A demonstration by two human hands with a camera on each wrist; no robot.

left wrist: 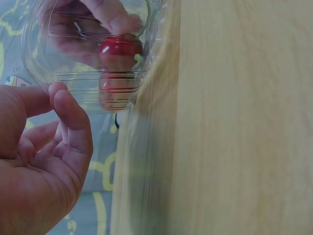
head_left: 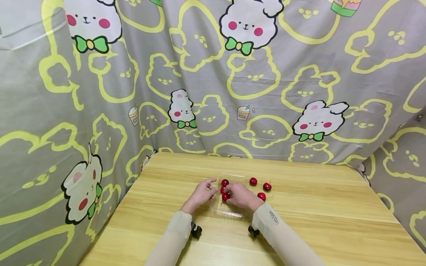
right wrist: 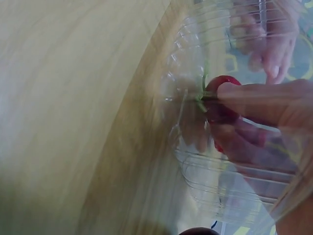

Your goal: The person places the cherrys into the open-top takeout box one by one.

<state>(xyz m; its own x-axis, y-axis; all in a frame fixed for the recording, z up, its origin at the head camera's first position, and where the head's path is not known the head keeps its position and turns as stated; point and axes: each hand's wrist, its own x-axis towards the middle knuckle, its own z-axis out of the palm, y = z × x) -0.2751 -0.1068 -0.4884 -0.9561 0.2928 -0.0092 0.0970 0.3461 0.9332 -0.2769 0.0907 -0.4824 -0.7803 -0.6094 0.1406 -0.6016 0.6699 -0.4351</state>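
On the left, the left hand (head_left: 202,193) is pinching the left rim of a clear box (head_left: 227,213) with its finger and thumb. The box is sitting on the worktop (head_left: 319,207). It is looking thin and light, so it is probably bending and sliding easily; the rim is seeming a good place to hold it, with just a small pinch.

Inside the box, a far cherry (head_left: 225,182) and a middle cherry (head_left: 223,190) are lying in a row. Just nearer, the right hand (head_left: 242,195) is holding the near cherry (head_left: 225,197) in the box, with thumb and finger closed around its round sides. Its green stem (right wrist: 203,95) is sticking out.

To the right of the box, three loose cherries are resting on the worktop: one far (head_left: 253,181), one near (head_left: 261,196), and one farthest right (head_left: 267,186). All the cherries are shining, so they are likely feeling smooth, a bit slippery and ready to roll. They are probably weighing little. A soft pinch around the fat middle should be working best; the thin stem may be snapping if pulled.
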